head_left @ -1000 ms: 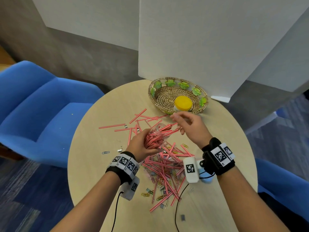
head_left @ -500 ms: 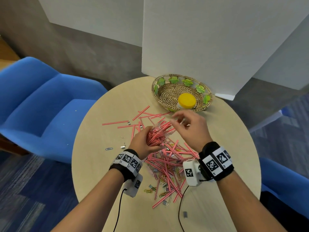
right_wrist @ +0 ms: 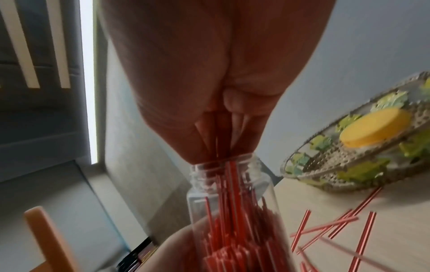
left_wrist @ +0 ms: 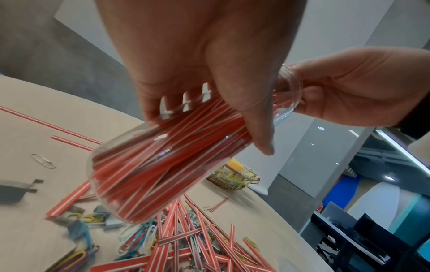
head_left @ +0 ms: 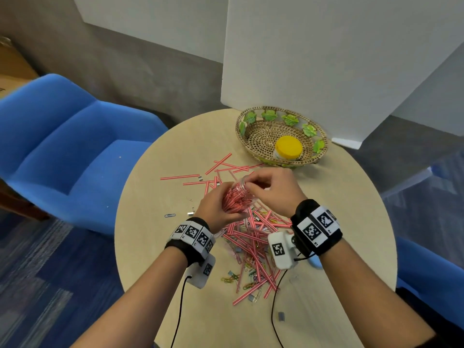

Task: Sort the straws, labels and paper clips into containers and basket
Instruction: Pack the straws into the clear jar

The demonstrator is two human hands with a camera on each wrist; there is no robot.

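My left hand [head_left: 218, 208] grips a clear plastic jar [left_wrist: 167, 162] packed with red-and-white straws, tilted with its mouth pointing away and up. My right hand [head_left: 271, 189] is at the jar's mouth [right_wrist: 225, 167], fingertips pinched on a few straws that reach down into it. Loose straws [head_left: 253, 237] lie in a heap on the round wooden table [head_left: 339, 209] under both hands, mixed with coloured paper clips [left_wrist: 139, 237] and small grey binder clips. More straws [head_left: 226, 167] are scattered toward the basket.
A wicker basket [head_left: 253, 136] with green leaf trim stands at the table's far side and holds a yellow-lidded jar [head_left: 288, 148]. A single blue paper clip [head_left: 170, 215] lies left of the heap. Blue chairs [head_left: 67, 151] stand left and right of the table.
My right hand has moved left and down from beside the basket to the jar's mouth, pushing the straws that stuck out down into the jar. The left hand keeps its hold.
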